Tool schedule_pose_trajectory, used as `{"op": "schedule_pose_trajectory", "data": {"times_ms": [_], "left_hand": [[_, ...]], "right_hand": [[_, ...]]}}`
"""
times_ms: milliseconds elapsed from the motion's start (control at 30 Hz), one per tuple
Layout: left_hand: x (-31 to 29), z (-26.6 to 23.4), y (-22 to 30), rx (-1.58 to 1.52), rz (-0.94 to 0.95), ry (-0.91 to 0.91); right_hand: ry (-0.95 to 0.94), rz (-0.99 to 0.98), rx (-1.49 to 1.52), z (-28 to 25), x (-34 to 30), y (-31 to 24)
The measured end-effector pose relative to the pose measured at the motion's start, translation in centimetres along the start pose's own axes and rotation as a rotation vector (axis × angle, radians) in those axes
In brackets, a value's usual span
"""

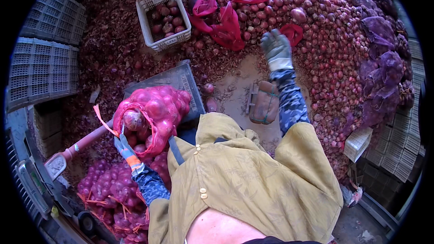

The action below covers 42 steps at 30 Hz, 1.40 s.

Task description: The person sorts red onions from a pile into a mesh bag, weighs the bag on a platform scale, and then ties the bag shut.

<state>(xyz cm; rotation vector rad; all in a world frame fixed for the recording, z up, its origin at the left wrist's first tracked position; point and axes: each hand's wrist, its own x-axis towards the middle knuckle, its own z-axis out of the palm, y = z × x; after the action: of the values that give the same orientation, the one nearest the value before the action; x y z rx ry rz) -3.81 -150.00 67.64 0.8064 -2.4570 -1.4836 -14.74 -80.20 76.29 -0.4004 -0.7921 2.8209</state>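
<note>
My left hand (124, 149), in a blue and orange glove, is closed on the rim of a pink mesh bag (168, 108). Red onions fill the bag, and a large onion (134, 120) shows in its open mouth. An orange drawstring (105, 121) sticks up beside that hand. The bag rests on a grey platform (193, 88). My right hand (276, 49), in a grey glove, reaches out over the edge of the onion pile (332, 68) with its fingers stretched. Close to its fingertips lies a piece of red mesh (293, 34); contact between them cannot be made out.
A white crate (176, 40) partly filled with onions stands ahead, beside crumpled red mesh bags (228, 27). A low padded seat (265, 102) is under my right forearm. Filled, tied bags (106, 180) lie at lower left, near a pink pole (86, 140). Stacked crates (43, 74) line the left.
</note>
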Motion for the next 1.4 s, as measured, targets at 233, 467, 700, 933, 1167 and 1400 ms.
{"op": "schedule_pose_trajectory", "data": {"times_ms": [233,467,700,933,1167,1400], "left_hand": [[1.7,1.8,3.4,-0.288,0.066,-0.145],[2.0,2.2,7.9,-0.383,0.178,-0.116],[1.8,-1.7,13.5,-0.983,0.015,-0.249],[1.4,-4.8,16.2,-1.487,-0.187,-0.495],[-1.1,-7.6,23.3,-1.650,0.098,-0.829],[1.9,-8.1,16.8,-0.741,0.295,-0.740]], "right_hand": [[0.006,0.462,-0.612,5.4,-10.9,18.3],[-0.405,0.422,-1.064,17.8,-19.8,24.9],[-0.432,0.344,-0.968,21.1,-20.0,29.4],[-0.949,0.033,-1.392,29.9,-20.2,36.2],[-1.201,-0.216,-1.378,29.6,-20.2,39.3],[-0.477,0.224,-1.115,30.9,-18.4,34.2]]}}
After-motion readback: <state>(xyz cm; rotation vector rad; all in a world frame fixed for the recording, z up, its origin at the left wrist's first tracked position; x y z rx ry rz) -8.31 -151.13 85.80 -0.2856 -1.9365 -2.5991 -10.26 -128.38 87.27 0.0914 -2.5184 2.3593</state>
